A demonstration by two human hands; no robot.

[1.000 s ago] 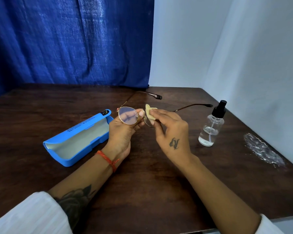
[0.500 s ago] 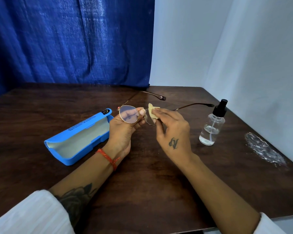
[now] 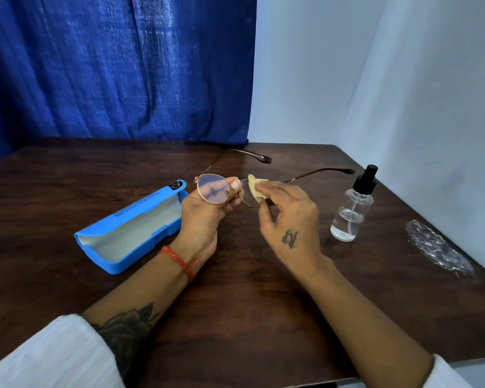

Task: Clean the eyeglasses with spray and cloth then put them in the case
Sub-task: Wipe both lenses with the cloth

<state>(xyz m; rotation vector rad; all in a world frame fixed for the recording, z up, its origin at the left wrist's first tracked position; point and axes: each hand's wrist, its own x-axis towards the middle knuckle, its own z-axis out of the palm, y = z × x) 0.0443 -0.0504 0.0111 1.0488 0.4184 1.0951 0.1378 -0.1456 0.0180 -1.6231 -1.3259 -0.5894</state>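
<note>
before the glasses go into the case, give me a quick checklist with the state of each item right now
1. Blue hard-shell case open, pale lining showing: ok.
2. Round gold wire-frame eyeglasses securely held by the left hand near the bridge: ok.
3. Small yellow cloth in the right hand on the other lens: wiping not finished, not ok.
4. Temples folded to fit the case: both spread open, not ok.
5. Lenses free of smears: cannot tell.
6. Clear spray bottle with black pump upright, clear of the hands: ok.
</note>
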